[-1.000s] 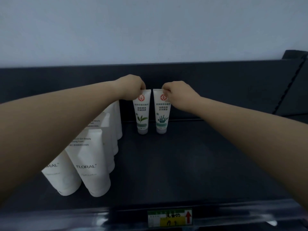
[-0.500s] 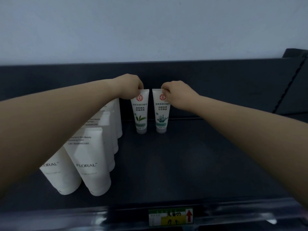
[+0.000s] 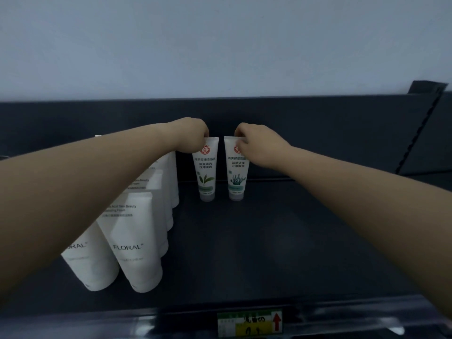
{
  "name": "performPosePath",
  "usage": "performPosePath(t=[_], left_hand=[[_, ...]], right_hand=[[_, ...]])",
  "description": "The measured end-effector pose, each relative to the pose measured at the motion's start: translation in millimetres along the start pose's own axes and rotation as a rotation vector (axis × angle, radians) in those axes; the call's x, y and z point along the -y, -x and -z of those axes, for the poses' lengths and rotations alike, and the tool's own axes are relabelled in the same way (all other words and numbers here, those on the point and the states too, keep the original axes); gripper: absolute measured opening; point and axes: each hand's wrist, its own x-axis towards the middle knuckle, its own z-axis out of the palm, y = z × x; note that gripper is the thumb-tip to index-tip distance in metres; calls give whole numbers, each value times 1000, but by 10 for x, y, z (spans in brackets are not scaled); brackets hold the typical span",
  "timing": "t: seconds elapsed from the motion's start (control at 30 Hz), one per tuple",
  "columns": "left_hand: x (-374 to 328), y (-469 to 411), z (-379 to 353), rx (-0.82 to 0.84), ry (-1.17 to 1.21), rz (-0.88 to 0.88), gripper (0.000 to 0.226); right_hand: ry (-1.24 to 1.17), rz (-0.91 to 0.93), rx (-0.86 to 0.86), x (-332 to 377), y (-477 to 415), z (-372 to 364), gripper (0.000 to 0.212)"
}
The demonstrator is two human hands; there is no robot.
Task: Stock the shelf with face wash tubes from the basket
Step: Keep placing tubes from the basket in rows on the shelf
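We are pinching the leaf-printed white plastic tube (image 3: 207, 173) under our left grip (image 3: 193, 134) and the seaweed-printed tube (image 3: 236, 177) under our right grip (image 3: 259, 143), risking toppling on release.

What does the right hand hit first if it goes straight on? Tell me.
Most likely the shelf's dark back panel: the right hand pinches the top of the white plastic seaweed-print tube and reaches toward that panel, nothing else between them. The gap is hard to judge.

Plain pale wall (image 3: 220, 40), dim light
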Motion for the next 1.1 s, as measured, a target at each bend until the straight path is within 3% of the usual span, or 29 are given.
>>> performPosePath(t=[0.37, 0.57, 1.1], left_hand=[[-99, 101, 26, -169, -22, -47, 46], [-184, 295, 7, -183, -40, -58, 47], [-590, 1052, -26, -399, -248, 151, 50]], right_hand=[[145, 37, -92, 73, 138, 35, 45], [208, 77, -174, 133, 245, -3, 53], [116, 257, -175, 338, 743, 90, 60]])
